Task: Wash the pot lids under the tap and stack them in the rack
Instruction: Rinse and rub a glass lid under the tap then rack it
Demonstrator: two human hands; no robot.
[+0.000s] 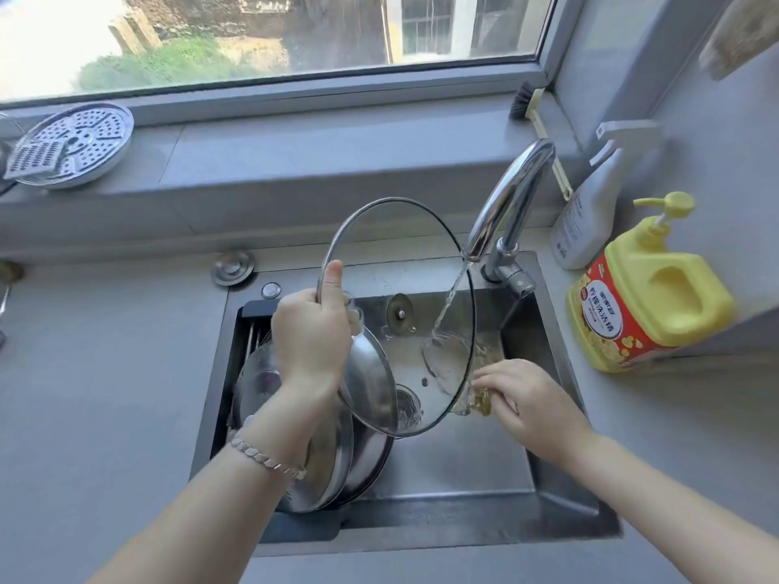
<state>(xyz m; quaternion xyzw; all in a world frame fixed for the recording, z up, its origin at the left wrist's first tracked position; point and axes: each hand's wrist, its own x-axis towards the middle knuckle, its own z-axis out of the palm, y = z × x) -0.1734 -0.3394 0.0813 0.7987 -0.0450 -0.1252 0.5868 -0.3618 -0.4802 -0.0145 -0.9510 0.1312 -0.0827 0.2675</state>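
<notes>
A large glass pot lid (pixel 392 263) with a steel rim stands tilted on edge over the sink (pixel 463 469). My left hand (pixel 312 330) grips its left rim, thumb up along the edge. Water runs from the chrome tap (pixel 512 196) onto the lid's right side. My right hand (pixel 527 398) presses a yellowish scrubbing cloth (pixel 478 400) against the lid's lower right edge. Several steel lids (pixel 362 448) lean stacked in the dark rack (pixel 253 314) at the sink's left, partly hidden by my left arm.
A yellow dish soap pump bottle (pixel 649 297) and a white spray bottle (pixel 590 212) stand on the right counter. A perforated steamer plate (pixel 71 145) lies on the window sill at left, a brush (pixel 527 103) at right. A round drain cap (pixel 233 266) sits behind the sink.
</notes>
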